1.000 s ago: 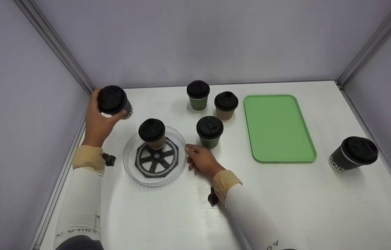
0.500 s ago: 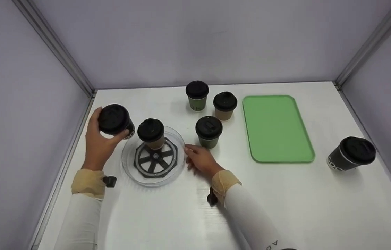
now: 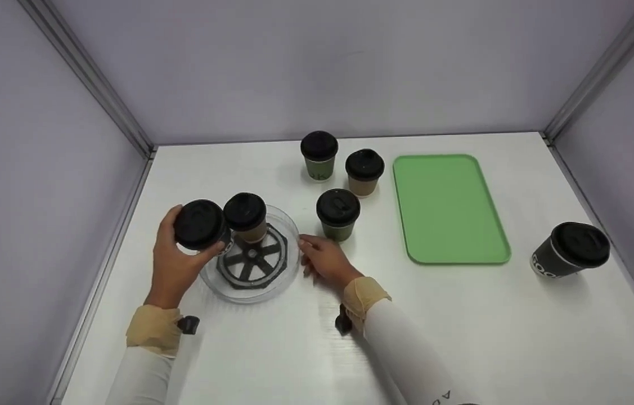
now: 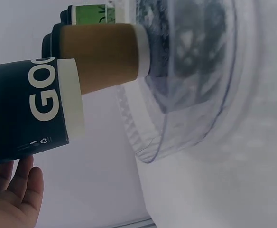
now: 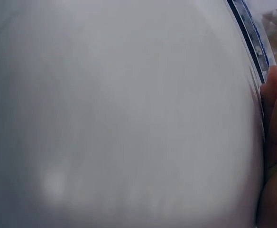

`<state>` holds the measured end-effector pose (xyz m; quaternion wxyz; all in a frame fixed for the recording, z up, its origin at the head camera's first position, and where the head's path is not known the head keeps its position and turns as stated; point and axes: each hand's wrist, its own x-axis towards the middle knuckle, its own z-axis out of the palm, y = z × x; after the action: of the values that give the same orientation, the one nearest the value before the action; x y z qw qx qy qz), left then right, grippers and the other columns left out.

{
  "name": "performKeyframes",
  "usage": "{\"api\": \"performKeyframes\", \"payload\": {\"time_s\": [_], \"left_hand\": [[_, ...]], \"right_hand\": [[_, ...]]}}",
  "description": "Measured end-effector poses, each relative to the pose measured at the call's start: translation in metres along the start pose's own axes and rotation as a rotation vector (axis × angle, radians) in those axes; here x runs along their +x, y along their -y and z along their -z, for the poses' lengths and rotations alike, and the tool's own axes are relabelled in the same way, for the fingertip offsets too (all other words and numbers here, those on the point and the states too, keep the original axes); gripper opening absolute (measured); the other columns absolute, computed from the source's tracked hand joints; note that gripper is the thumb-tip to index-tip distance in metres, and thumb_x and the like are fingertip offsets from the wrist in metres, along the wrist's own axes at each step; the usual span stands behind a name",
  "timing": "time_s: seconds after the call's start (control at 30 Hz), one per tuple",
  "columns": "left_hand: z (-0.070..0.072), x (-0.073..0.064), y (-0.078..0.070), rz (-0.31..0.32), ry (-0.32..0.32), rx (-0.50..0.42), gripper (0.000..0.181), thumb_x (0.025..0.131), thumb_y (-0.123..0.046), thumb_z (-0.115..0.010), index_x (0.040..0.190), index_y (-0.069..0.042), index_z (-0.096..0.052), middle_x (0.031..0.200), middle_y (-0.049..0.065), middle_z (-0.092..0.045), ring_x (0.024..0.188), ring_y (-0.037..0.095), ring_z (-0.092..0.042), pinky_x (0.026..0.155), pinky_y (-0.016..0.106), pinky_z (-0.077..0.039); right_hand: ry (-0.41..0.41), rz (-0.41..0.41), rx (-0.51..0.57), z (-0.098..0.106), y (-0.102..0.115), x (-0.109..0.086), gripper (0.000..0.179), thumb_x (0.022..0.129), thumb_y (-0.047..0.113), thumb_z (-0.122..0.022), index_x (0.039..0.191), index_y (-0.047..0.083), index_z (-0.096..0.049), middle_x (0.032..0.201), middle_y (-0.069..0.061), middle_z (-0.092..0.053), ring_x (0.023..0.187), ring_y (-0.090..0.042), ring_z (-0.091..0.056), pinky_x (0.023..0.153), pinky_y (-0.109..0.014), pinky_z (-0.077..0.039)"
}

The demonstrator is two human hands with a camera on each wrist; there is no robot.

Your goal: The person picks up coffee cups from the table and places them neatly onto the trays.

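Note:
In the head view my left hand [image 3: 173, 270] grips a black paper coffee cup [image 3: 199, 225] with a black lid, fingers and thumb around its sides. The left wrist view shows white "GOO" lettering on this cup [image 4: 29, 104], tilted and raised over the near-left rim of a clear round dish [image 3: 257, 295]. A dark spoked wheel pattern [image 3: 252, 254] shows through the dish. On it stands a small brown lidded cup [image 3: 252, 232], close beside the held cup. My right hand [image 3: 328, 260] pinches the dish's right rim, thumb and forefinger together; its other fingers are curled below.
Two green lidded cups [image 3: 319, 154] [image 3: 338, 214] and a brown one [image 3: 364, 171] stand behind and right of the dish. A green tray [image 3: 452, 208] lies further right, with another black cup [image 3: 567, 250] near the right edge. Walls [image 3: 317, 67] enclose the table.
My left hand has brought the black cup from the back left toward me and rightward, to the dish's left rim. My right hand has stayed at the rim.

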<state>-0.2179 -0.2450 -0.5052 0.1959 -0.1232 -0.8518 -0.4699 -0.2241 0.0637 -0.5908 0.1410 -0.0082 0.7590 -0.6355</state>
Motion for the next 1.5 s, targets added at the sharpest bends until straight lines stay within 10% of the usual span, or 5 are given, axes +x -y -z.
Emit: {"api": "performKeyframes", "payload": {"time_s": [0.8, 1.5], "left_hand": [[-0.028, -0.04, -0.023, 0.013, 0.132, 0.026, 0.101, 0.065, -0.044, -0.09, 0.146, -0.016, -0.035, 0.139, 0.002, -0.045, 0.13, 0.018, -0.041, 0.107, 0.046, -0.031], [-0.043, -0.054, -0.015, 0.011, 0.206, 0.07, 0.098, 0.068, -0.051, -0.086, 0.145, -0.018, -0.036, 0.135, 0.003, -0.046, 0.128, 0.018, -0.043, 0.104, 0.045, -0.036]], "right_hand": [[0.024, 0.049, -0.081, 0.002, -0.001, 0.001, 0.047, 0.102, 0.037, -0.052, 0.139, 0.008, -0.054, 0.081, -0.009, -0.064, 0.055, -0.019, -0.062, 0.046, -0.035, -0.052], [0.018, 0.025, -0.037, 0.001, -0.005, 0.003, 0.045, 0.101, 0.036, -0.053, 0.138, 0.01, -0.055, 0.08, -0.009, -0.064, 0.054, -0.019, -0.062, 0.044, -0.036, -0.051]]}}
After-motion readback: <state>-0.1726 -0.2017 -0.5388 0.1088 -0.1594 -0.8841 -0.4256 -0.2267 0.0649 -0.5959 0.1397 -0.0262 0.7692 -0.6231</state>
